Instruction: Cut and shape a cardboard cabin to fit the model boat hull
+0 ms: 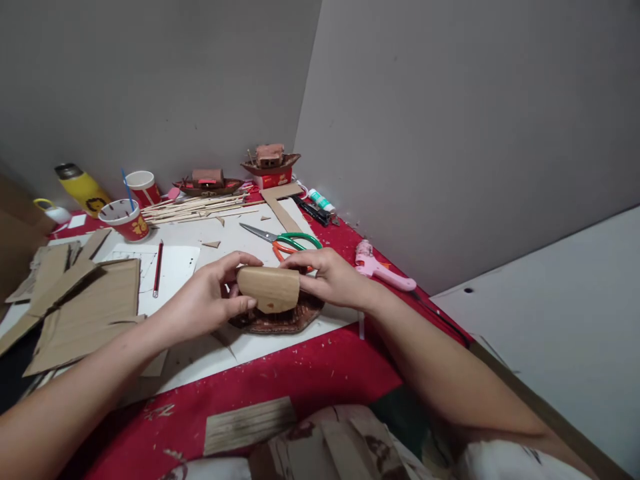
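Cardboard piece: curved, over the boat hull, toward the desk's near edge
Left hand: pinching its left end
Right hand: gripping its right end
Scissors: just beyond
Glue gun: near the desk's right edge

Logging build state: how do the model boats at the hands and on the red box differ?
The near model boat is between the left hand and right hand; the far model boat stands untouched on the red box. A plain tan curved piece is held over the near one; the far one has a reddish-brown roof. Both have brown sides.
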Motion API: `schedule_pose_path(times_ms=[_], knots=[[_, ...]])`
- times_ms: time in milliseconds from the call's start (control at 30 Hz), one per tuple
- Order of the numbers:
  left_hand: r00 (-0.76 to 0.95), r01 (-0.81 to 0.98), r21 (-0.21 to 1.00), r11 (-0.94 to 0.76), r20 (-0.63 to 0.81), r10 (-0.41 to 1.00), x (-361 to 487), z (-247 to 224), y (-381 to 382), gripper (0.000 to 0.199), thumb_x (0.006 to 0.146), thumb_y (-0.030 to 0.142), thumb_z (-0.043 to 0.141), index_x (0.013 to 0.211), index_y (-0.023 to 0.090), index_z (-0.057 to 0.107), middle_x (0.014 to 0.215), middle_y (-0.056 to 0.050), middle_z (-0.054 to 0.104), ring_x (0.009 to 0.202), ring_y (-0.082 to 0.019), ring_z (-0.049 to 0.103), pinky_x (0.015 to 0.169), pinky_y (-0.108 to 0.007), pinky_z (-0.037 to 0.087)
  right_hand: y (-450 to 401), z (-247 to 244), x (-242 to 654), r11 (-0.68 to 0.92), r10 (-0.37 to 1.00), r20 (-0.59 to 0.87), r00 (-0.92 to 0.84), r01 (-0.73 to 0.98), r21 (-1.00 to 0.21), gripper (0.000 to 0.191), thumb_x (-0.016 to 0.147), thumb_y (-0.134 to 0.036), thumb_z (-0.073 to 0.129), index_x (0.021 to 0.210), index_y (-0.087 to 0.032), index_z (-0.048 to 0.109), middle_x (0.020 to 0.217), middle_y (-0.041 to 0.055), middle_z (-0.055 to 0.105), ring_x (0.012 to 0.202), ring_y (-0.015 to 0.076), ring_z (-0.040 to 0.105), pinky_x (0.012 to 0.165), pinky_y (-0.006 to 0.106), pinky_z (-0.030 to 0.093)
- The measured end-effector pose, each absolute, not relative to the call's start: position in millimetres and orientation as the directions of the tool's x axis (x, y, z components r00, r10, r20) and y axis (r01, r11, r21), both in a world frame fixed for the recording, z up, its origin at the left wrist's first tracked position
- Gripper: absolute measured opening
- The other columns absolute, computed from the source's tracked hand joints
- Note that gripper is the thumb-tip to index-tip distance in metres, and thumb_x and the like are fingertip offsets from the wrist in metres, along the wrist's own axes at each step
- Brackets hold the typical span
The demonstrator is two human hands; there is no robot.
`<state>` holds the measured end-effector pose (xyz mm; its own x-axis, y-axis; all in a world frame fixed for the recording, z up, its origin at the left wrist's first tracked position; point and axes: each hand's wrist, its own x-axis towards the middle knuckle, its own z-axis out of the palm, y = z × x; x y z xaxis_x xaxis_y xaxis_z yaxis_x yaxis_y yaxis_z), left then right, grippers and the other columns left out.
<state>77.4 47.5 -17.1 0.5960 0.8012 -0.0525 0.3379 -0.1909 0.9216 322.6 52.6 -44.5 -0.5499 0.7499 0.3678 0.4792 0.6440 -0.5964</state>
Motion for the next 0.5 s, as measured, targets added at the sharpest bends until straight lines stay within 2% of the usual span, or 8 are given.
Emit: schedule_pose_path(times_ms=[100,200,367,500], knots=[[0.584,0.435,0.834,-0.340,0.027,0.811,75,-12,42,0.038,0.079,0.017,0.064,0.116,0.021,0.056,0.090,0.000,0.061,0.073,-0.014,0.056,0.063,-0.025,0.047,49,-43,321,0.670,0.732,0.402,-0.550,0.472,-0.573,0.018,0.086,-0.013,0.052,0.094,-0.015,0.068,0.088,0.0064,0.074,0.080,0.0176,0.067,0.072,0.027,0.051],[0.602,0.466,0.776,-0.425,0.074,0.795,72,-10,37,0.037,0.080,0.015,0.062,0.116,0.022,0.056,0.096,0.000,0.063,0.072,-0.013,0.055,0.065,-0.025,0.046,48,-43,318,0.685,0.714,0.391,-0.581,0.465,-0.560,0.018,0.086,-0.012,0.051,0.094,-0.015,0.067,0.087,0.0070,0.073,0.079,0.0180,0.066,0.072,0.028,0.051],[0.584,0.529,0.708,-0.469,0.097,0.806,68,-23,29,0.036,0.081,0.016,0.061,0.117,0.023,0.056,0.100,-0.001,0.067,0.075,-0.014,0.058,0.068,-0.027,0.046,50,-48,314,0.714,0.680,0.359,-0.640,0.466,-0.522,0.020,0.085,-0.009,0.050,0.095,-0.015,0.066,0.089,0.0081,0.072,0.082,0.0191,0.065,0.075,0.029,0.051],[0.554,0.584,0.652,-0.483,0.115,0.824,69,-36,22,0.039,0.082,0.019,0.061,0.120,0.024,0.055,0.107,-0.004,0.069,0.086,-0.020,0.064,0.076,-0.032,0.048,52,-53,314,0.741,0.656,0.366,-0.660,0.472,-0.478,0.020,0.085,-0.008,0.050,0.096,-0.015,0.066,0.089,0.0092,0.072,0.083,0.0204,0.065,0.077,0.032,0.051]])
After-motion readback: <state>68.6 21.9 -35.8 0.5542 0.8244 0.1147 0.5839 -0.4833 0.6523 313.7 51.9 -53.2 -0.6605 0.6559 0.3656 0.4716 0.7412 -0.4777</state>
